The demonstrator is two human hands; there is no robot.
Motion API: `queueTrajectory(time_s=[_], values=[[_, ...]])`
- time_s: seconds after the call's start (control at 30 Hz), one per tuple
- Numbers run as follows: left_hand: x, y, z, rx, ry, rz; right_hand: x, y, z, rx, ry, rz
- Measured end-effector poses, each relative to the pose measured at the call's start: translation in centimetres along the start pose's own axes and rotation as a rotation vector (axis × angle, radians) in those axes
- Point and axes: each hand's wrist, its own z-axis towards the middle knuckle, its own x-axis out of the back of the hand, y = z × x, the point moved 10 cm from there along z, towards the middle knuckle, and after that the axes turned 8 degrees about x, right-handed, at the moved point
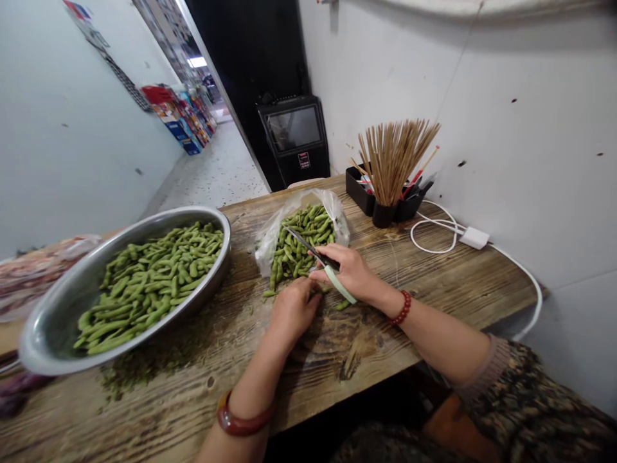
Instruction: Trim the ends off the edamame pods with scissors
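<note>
My right hand [354, 273] is closed around a pair of scissors [304, 242] with dark blades and a pale green handle. The blades point up and left, over green bean pods [308, 225] in a clear plastic bag [340, 222]. Just in front of the bag, my left hand [296, 308] has its fingers curled together, close to the scissors. What those fingertips pinch is hidden. A loose pod [342, 305] lies on the wooden table [318, 379] below my right hand. On the left stands a large metal basin [219, 225] holding many more green pods.
Plant trimmings [159, 357] are scattered before the basin. A black organizer [359, 190] with a bundle of wooden sticks [393, 161] stands near the wall, beside a white adapter [475, 237] and its cable. Bagged pinkish food [48, 267] lies at far left.
</note>
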Motion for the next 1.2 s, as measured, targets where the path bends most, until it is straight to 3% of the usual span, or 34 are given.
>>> queueTrajectory(time_s=[0.1, 0.27, 0.4, 0.67, 0.97, 1.2], values=[[1.3, -1.3, 0.3, 0.106, 0.025, -0.347, -0.1, 0.3, -0.1, -0.013, 0.003, 0.019], [2.7, -3.4, -0.2, 0.329, 0.018, -1.145, 0.1, 0.1, -0.1, -0.003, 0.019, 0.024], [3.3, -3.4, -0.3, 0.325, 0.019, -1.385, -0.7, -0.3, -0.2, 0.021, -0.051, 0.029], [3.6, -3.8, -0.4, 0.344, 0.109, -1.298, -2.4, -0.8, -0.7, 0.052, -0.221, 0.022], [4.7, -3.9, -0.5, 0.289, 0.172, -0.976, -2.7, -0.7, -1.1, 0.061, -0.249, 0.017], [5.9, -3.7, -0.6, 0.255, 0.223, -0.876, -2.7, -1.0, -0.8, 0.082, -0.264, 0.018]])
